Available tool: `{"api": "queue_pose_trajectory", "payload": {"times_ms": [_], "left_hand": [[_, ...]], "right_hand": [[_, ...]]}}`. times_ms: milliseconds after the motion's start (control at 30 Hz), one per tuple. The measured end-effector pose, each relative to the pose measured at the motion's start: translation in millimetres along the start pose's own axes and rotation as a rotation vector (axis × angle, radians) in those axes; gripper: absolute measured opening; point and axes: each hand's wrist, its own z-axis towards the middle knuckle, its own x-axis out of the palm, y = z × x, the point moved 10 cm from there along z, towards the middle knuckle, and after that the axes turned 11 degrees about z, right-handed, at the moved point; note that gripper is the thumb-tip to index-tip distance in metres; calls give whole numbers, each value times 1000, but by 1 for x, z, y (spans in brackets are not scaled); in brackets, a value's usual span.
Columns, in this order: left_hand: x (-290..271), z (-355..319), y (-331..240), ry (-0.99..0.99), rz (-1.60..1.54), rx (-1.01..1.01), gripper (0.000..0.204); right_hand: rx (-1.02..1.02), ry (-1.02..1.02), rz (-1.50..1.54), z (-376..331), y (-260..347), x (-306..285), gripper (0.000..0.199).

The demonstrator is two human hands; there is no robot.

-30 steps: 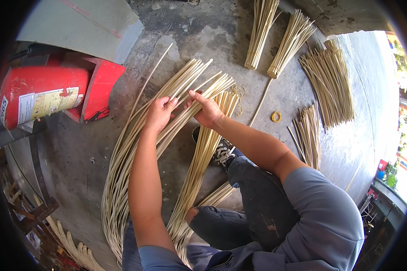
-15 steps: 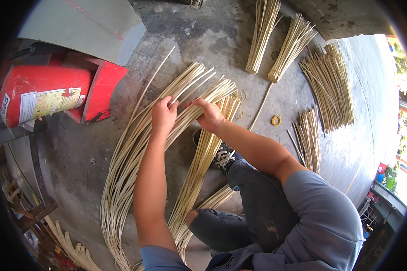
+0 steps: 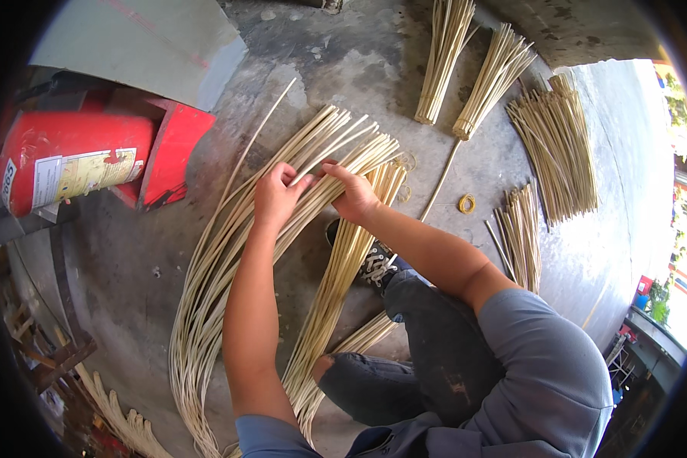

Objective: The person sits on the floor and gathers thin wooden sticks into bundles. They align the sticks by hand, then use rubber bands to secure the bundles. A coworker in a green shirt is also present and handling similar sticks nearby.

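Observation:
Long pale rattan canes (image 3: 206, 298) lie in a loose, curving bundle on the floor in front of me. My left hand (image 3: 277, 197) pinches a cane near the upper end of the bundle, thumb pressed toward the fingers. Close by on the right, my right hand (image 3: 349, 191) is closed around a gathered bunch of canes (image 3: 374, 151), its thumb on top. Beneath that hand runs a second, yellower bundle of canes (image 3: 332, 286), down past my shoe (image 3: 378, 263). The fingers under the right-hand bunch are hidden.
Two tied bundles of short canes (image 3: 443, 65) lie at the far right of centre. Further right are a thick stack of sticks (image 3: 557, 153) and a smaller one (image 3: 520, 237). A yellow coil (image 3: 466, 203) rests on the floor. A red fire extinguisher (image 3: 84, 156) is at the left.
My left hand has turned slightly, and its thumb now reaches nearer my right hand. A few cane tips between the hands have shifted right. My right hand has barely moved.

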Motion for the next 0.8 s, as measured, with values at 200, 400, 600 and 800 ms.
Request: {"api": "queue_pose_trajectory", "payload": {"times_ms": [200, 400, 600, 800], "left_hand": [[2, -15, -12, -64, -1, 129, 46], [2, -10, -22, -161, -23, 220, 37], [-16, 1, -28, -369, 432, 237, 24], [11, 15, 0, 8, 349, -20, 25]], "right_hand": [[103, 202, 18, -6, -8, 17, 31], [38, 101, -46, 4, 0, 2, 24], [94, 90, 25, -1, -9, 8, 19], [66, -60, -10, -1, -8, 2, 21]]}}
